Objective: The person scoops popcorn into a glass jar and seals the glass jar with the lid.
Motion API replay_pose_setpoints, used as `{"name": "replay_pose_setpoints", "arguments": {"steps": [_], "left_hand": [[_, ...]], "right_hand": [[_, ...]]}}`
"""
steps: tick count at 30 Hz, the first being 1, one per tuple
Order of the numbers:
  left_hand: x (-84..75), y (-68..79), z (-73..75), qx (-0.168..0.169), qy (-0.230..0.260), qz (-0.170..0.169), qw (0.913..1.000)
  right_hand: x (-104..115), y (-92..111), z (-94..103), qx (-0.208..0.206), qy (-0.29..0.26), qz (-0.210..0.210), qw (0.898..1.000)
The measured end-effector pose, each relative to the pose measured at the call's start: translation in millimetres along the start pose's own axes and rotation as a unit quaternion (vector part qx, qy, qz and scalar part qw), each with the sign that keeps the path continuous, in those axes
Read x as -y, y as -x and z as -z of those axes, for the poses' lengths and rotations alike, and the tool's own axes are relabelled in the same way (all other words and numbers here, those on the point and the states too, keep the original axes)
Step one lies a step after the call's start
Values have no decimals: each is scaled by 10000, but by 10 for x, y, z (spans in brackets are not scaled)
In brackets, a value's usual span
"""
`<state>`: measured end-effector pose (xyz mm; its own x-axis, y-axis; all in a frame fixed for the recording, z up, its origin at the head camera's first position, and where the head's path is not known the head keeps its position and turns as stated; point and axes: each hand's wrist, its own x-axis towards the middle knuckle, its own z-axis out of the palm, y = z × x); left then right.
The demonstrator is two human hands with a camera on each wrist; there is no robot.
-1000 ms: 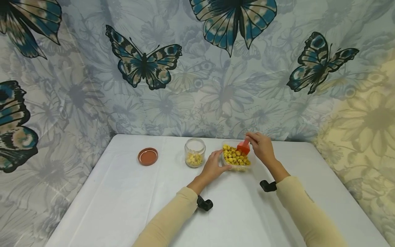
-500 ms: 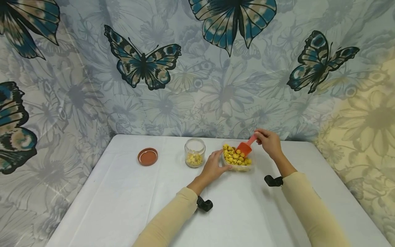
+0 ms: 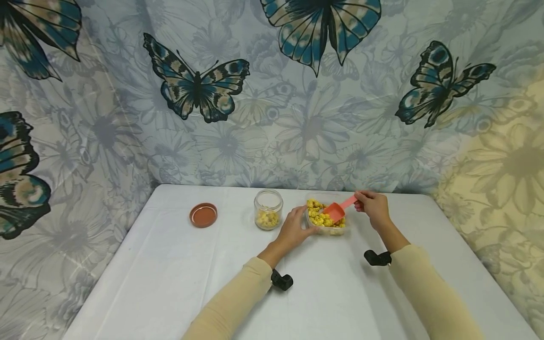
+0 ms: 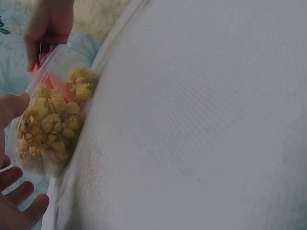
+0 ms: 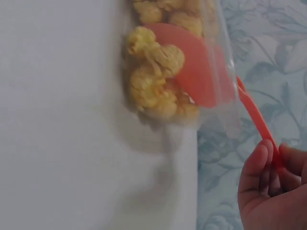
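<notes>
In the head view, a clear plastic container (image 3: 342, 231) of yellow popcorn (image 3: 315, 208) stands near the back of the white table. My left hand (image 3: 292, 229) holds the container at its left side, thumb at the near wall and fingers toward the far end. A red scoop (image 3: 334, 212) leans over the container's right rim, its bowl down in the popcorn. My right hand (image 3: 375, 209) pinches the end of the scoop's handle. In the right wrist view, the scoop bowl (image 5: 194, 67) shows through the clear wall beside popcorn pieces (image 5: 148, 91).
A glass jar (image 3: 268, 203), lidless and partly filled with popcorn, stands just left of my left hand. Farther left lies a brown-red round lid (image 3: 203, 215). The white table (image 3: 170, 283) ends at a butterfly-patterned cloth (image 3: 272, 141) behind.
My right hand moves right and up, then back down toward the table. The scoop tilts lower, its handle swinging out to the right. My left hand and the container stay put.
</notes>
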<state>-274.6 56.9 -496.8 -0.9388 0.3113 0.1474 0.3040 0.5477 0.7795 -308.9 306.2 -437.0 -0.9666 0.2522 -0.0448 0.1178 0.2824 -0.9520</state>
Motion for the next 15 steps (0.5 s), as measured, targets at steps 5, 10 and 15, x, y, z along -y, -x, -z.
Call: {"name": "replay_pose_setpoints", "arguments": {"steps": [5,10,15], "left_hand": [[10,-7,-18,-25,-90,-19,10000],[4,-7,-13,29,-69,12,10000],[-9,-20,1,-5,-86,-5,10000]], "right_hand": [[-88,67,-64,-340,-574,-662,9956],[-88,100,-82,-685,-951,-759,9902],[-74,112,-110,-354,-639,-634,9953]]}}
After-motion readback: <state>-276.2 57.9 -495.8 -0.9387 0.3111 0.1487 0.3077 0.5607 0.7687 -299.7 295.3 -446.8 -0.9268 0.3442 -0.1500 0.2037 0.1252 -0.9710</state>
